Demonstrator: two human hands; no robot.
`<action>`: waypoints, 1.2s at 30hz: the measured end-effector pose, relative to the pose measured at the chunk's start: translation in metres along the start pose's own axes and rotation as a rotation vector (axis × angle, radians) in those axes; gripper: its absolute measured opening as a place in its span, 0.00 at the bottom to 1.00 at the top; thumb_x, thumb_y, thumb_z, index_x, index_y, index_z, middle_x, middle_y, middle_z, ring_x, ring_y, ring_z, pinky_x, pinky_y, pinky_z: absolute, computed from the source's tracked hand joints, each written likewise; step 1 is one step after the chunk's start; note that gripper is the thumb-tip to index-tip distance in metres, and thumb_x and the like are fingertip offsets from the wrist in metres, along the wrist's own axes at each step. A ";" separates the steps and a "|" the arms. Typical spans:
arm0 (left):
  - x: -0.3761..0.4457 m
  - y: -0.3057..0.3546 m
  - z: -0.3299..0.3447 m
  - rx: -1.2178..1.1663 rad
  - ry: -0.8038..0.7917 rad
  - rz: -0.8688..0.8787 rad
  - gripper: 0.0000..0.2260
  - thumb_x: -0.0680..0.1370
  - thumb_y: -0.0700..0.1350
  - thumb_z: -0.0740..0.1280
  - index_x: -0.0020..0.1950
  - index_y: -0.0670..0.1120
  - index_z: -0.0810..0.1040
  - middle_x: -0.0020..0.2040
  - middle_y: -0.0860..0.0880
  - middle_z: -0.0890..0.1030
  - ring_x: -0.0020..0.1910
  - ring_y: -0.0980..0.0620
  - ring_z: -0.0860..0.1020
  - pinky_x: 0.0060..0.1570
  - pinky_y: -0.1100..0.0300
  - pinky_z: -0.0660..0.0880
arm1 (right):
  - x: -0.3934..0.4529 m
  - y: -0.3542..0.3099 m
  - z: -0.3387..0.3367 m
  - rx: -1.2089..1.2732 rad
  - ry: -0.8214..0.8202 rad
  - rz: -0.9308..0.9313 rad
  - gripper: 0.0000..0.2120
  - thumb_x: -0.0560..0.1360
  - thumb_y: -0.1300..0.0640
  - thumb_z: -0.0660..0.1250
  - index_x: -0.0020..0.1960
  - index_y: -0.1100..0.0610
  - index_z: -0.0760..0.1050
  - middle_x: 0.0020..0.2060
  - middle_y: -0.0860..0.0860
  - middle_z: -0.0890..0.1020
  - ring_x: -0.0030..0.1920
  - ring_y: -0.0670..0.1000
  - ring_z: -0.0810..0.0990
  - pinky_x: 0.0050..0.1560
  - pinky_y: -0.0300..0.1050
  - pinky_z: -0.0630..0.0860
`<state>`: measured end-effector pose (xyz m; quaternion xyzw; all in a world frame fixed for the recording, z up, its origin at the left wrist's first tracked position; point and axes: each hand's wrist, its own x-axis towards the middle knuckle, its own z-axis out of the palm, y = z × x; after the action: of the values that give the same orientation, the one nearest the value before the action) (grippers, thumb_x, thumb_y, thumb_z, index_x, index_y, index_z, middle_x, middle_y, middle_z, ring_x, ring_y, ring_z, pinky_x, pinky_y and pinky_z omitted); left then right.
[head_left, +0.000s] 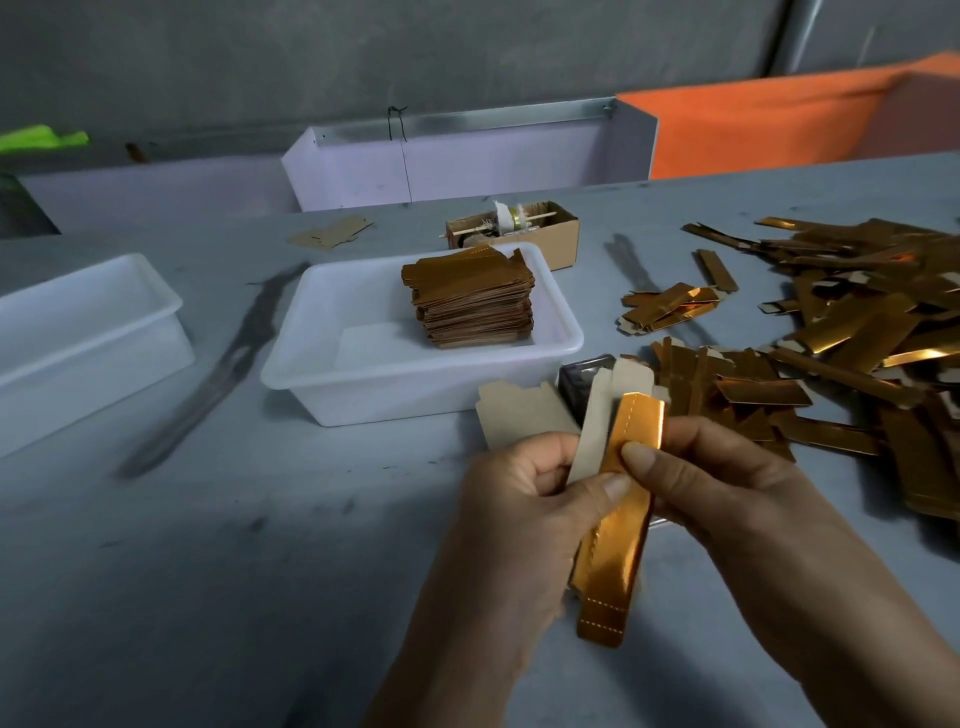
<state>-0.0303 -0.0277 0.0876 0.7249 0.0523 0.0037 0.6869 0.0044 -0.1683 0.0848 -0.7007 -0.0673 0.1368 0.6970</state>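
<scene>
Two hands meet low in the view, above the grey table (208, 545): we see the left hand (524, 499) and right hand (727, 483) both on one gold foil carton blank (618, 519), held lengthwise, near end toward us, clear of the tabletop. L thumb presses its gold face approx. mid-length, fingers curled round behind. R thumb pins the far part, fingers curled under at the edge, so both are clamped on the blank. Its beige back (592, 431) fans up beside the L fingers. Just beyond lies a beige card piece (519, 415); we can't tell if it's joined to the blank. A dark tray-like item (579, 379) sits behind it, mostly hidden. To the R spreads a loose heap of gold blanks (857, 338). Farther, centre, a white plastic tub (311, 374) holds a neat stack of blanks (470, 301) in its far R corner. A 2nd white tub (78, 312) stands well apart on the L. Behind the centre tub is a small cardboard box (563, 234), then a pale bin w/ metal rail (457, 161) and an orange panel (753, 124).
</scene>
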 end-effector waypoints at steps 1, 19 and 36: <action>0.000 0.000 0.000 0.009 0.004 0.002 0.08 0.75 0.43 0.69 0.53 0.52 0.82 0.46 0.54 0.86 0.46 0.59 0.83 0.44 0.68 0.79 | 0.001 0.001 0.000 0.028 0.005 0.006 0.15 0.61 0.47 0.69 0.45 0.49 0.83 0.42 0.52 0.84 0.46 0.51 0.82 0.51 0.51 0.75; 0.000 -0.008 -0.002 0.038 0.162 -0.030 0.03 0.73 0.45 0.72 0.46 0.52 0.83 0.40 0.55 0.85 0.42 0.58 0.83 0.43 0.64 0.79 | 0.004 0.005 0.002 0.182 0.052 0.071 0.12 0.63 0.54 0.69 0.45 0.54 0.82 0.41 0.55 0.85 0.43 0.53 0.84 0.46 0.48 0.76; -0.006 -0.018 0.046 1.310 0.264 0.180 0.20 0.70 0.38 0.54 0.50 0.36 0.84 0.39 0.45 0.81 0.44 0.47 0.69 0.29 0.59 0.76 | -0.002 0.009 0.013 0.205 0.070 0.096 0.13 0.66 0.47 0.68 0.45 0.55 0.82 0.42 0.54 0.84 0.43 0.51 0.84 0.43 0.45 0.79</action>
<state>-0.0335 -0.0733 0.0675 0.9867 0.0666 0.1172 0.0903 -0.0022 -0.1571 0.0764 -0.6324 0.0051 0.1514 0.7597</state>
